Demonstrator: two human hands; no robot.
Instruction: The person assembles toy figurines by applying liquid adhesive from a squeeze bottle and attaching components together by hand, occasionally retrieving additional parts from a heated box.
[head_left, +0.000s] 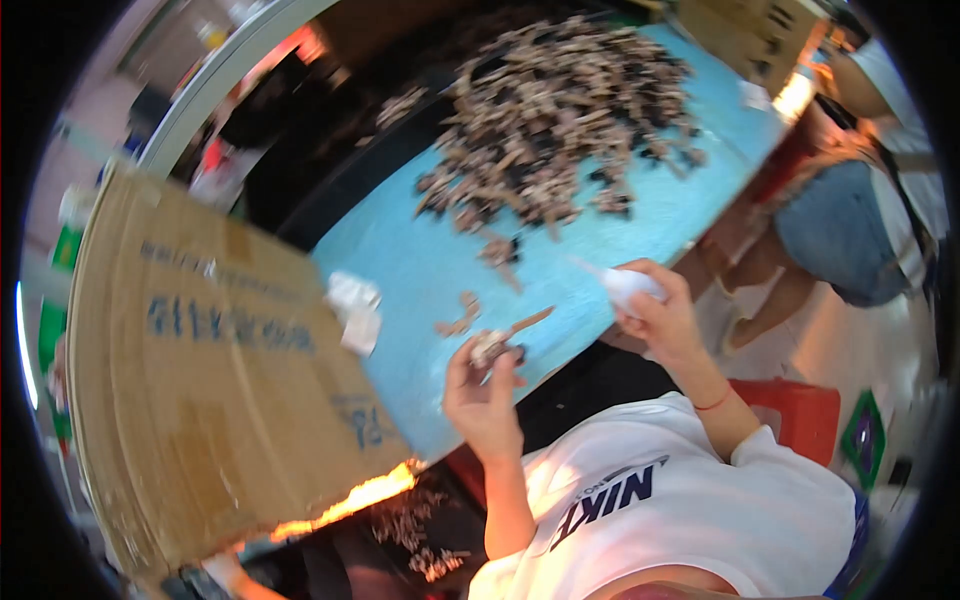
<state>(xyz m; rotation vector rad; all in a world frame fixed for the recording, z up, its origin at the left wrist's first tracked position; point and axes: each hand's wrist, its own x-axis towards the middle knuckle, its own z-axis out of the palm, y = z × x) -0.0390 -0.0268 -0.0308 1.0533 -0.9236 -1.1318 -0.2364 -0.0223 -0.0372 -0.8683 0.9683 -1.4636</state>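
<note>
My left hand point(484, 408) pinches a small cluster of tan and dark bits point(490, 348), with a thin brown strip sticking out to the right. In my right hand point(662, 318) is a white squeeze bottle point(630, 287) with a long thin nozzle, its tip pointing left over the blue tabletop point(400, 225). The nozzle and the cluster are apart. Just beyond my left hand lie a few loose tan pieces point(458, 318). A big heap of similar tan, brown and dark pieces point(570, 130) covers the far part of the table. What the pieces are I cannot make out.
A large cardboard box point(230, 400) stands along the table's left side, with crumpled white wrappers point(355, 310) beside it. A black rim point(365, 165) borders the far left edge. To the right sits another person point(840, 225); a red stool point(800, 415) is behind my right arm.
</note>
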